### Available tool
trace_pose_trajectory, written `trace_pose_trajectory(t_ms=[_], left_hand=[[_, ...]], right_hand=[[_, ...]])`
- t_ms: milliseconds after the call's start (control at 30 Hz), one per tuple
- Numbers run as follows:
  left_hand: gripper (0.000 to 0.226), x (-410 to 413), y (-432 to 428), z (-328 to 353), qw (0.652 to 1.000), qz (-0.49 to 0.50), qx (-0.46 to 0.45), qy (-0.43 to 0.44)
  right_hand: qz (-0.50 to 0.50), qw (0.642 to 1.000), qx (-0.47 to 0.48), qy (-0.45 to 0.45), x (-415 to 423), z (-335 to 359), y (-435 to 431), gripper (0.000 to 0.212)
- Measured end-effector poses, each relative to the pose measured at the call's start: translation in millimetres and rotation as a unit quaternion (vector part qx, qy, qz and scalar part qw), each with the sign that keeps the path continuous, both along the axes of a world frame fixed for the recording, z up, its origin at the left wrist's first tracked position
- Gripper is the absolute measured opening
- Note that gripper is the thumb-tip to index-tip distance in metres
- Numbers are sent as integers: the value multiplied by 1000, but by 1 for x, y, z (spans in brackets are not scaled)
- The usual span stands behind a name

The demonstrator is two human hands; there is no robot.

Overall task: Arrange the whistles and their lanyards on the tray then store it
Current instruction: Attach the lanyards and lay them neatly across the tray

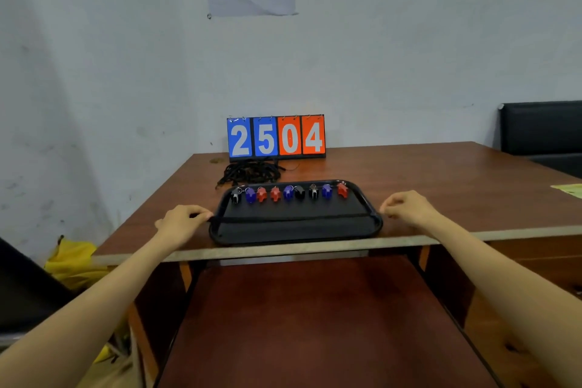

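Now you are stretching one lanyard (293,218) across the tray (296,241) at the near edge of the table (441,186), whistles (288,192) lining its far side, your left hand (182,220) and right hand (406,208) each pinching a strap end, and the pile (248,172) behind is likely needing sorting next.

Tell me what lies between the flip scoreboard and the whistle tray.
A tangled pile of black lanyards lies on the table between scoreboard and tray, in the head view.

L grip (184,220), R grip (409,208), forearms (104,287) bare.
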State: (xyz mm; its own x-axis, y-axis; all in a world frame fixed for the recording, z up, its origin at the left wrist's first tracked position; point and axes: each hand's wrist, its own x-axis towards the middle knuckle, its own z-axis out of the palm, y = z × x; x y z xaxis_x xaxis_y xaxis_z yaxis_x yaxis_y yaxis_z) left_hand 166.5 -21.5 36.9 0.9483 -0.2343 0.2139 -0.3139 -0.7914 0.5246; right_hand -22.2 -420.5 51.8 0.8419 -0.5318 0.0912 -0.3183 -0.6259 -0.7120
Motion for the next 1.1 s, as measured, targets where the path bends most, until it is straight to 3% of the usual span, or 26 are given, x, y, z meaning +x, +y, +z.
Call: trace_pose_trajectory(t_ms=[233,433,700,933,1100], left_hand=[[14,-7,-1,-2,1000,21,-16,-11],[21,-13,-1,-2,999,18,-27,-15],[13,-18,-5,-2,999,1,-27,-17],[19,-21,-10,-1,996,29,-23,-84],[12,-20,-31,4,993,-28,-28,-107]], right_hand=[[26,999,32,-3,-5,-2,6,10],[26,1000,18,0,-4,-1,7,10],[12,1000,-10,1,-6,-5,5,13],[-5,992,-124,-10,1,-1,14,7],[72,982,-170,-28,22,12,50,16]])
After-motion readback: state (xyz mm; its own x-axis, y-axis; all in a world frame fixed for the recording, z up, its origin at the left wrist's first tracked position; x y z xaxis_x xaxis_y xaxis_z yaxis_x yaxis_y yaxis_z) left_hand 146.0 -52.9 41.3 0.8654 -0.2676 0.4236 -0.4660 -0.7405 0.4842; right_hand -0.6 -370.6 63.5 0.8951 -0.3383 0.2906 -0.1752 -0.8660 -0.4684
